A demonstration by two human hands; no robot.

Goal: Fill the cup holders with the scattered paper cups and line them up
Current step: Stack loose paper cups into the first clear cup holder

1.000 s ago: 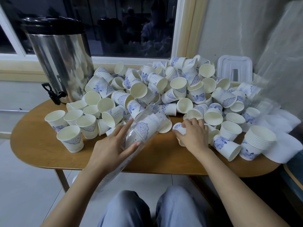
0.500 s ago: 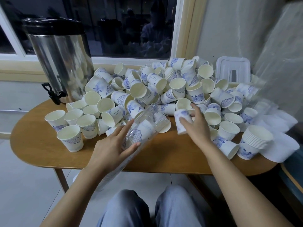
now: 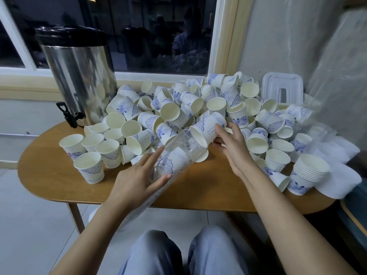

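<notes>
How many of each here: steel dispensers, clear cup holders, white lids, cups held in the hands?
steel dispenser: 1
clear cup holder: 1, gripped by the left hand
white lid: 1
paper cup held by the right hand: 1
Total: 4

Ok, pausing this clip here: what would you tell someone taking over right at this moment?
Left hand grips the clear cup holder, tilted over the table, with loaded cups visible inside.
Right hand holds a paper cup at the holder's mouth, rim first, not yet in.
Left to do: push it in, then work through the loose pile, the upright cups and the nested stack on the right.
</notes>
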